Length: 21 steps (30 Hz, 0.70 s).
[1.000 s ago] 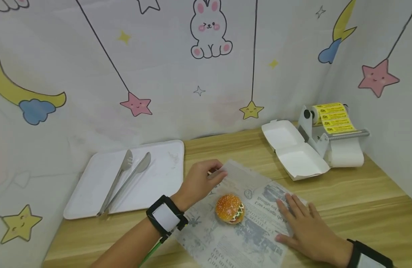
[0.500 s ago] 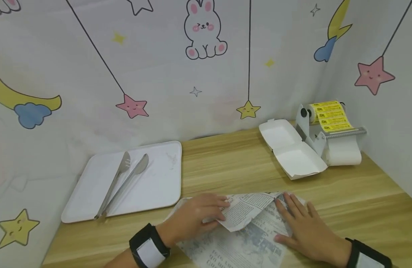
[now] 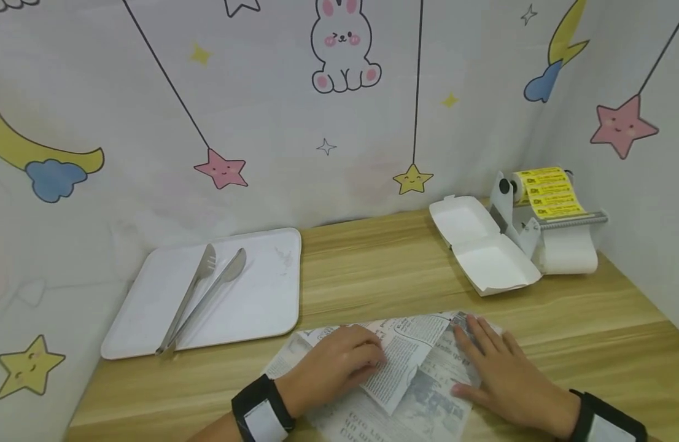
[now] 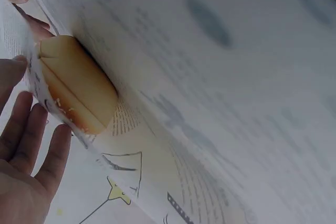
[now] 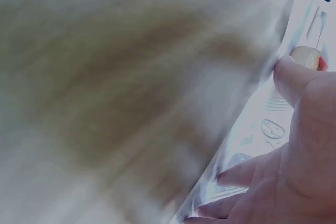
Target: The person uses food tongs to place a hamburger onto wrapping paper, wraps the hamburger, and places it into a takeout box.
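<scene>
A sheet of newsprint-patterned wrapping paper (image 3: 384,423) lies on the table, its far corner folded toward the person. Under that flap is a sesame-bun burger (image 4: 79,87), hidden in the head view but showing inside the fold in the left wrist view. Over the flap, the left hand (image 3: 336,365) rests with bent fingers; its fingertips (image 4: 62,132) touch the paper beside the bun. The right hand (image 3: 505,380) lies flat on the sheet's right side, fingers spread and thumb pointing inward. A small part of the burger (image 5: 305,57) appears past the right thumb in the right wrist view.
A white tray (image 3: 267,294) at back left bears a metal fork-and-spoon pair of tongs (image 3: 201,294). At back right, an unfolded white takeaway box (image 3: 491,261) stands beside a dispenser with a roll of yellow labels (image 3: 552,193). A printed curtain backs the table.
The left hand pulled the paper's far corner toward the person and over the burger, covering it. The hand then shifted slightly on the flap. The right hand stayed flat in place.
</scene>
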{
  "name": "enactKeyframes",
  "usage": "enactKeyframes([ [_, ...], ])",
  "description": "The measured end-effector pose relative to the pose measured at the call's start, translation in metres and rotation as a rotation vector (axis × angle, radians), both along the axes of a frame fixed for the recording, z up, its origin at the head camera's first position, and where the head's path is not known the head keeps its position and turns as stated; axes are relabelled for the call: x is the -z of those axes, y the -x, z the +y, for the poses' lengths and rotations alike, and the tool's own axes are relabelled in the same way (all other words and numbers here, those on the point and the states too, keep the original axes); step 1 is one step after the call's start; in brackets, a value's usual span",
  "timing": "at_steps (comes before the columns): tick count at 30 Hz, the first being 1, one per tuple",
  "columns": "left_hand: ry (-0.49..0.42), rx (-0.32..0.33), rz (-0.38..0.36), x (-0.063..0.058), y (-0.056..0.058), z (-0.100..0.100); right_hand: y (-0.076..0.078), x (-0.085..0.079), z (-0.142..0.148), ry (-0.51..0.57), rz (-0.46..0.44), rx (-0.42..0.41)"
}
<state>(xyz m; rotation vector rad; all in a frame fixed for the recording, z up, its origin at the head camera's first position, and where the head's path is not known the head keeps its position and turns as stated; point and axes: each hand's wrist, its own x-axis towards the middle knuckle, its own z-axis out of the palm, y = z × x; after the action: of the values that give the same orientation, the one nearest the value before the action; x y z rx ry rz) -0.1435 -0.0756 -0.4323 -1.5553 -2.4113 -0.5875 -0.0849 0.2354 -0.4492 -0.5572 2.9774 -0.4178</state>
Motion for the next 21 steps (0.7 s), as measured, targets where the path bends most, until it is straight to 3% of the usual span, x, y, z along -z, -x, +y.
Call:
enactKeyframes([
  [5,0.044,-0.105,0.001,0.002,0.0,0.005,-0.006,-0.008,-0.005,-0.055,0.038,-0.039],
  [9,0.079,-0.139,0.056,0.001,-0.001,0.006,-0.018,0.001,-0.02,-0.108,0.128,-0.254],
  [11,0.076,-0.136,0.072,0.001,-0.001,0.006,-0.025,0.01,-0.028,-0.133,0.211,-0.387],
  [13,0.073,-0.131,0.09,0.002,0.0,0.007,-0.029,0.017,-0.035,-0.179,0.298,-0.458],
  [15,0.071,-0.128,0.101,0.002,0.0,0.007,-0.031,0.021,-0.039,-0.199,0.334,-0.474],
  [21,0.066,-0.126,0.119,0.003,0.001,0.007,-0.03,0.016,-0.043,-0.154,0.245,-0.45],
])
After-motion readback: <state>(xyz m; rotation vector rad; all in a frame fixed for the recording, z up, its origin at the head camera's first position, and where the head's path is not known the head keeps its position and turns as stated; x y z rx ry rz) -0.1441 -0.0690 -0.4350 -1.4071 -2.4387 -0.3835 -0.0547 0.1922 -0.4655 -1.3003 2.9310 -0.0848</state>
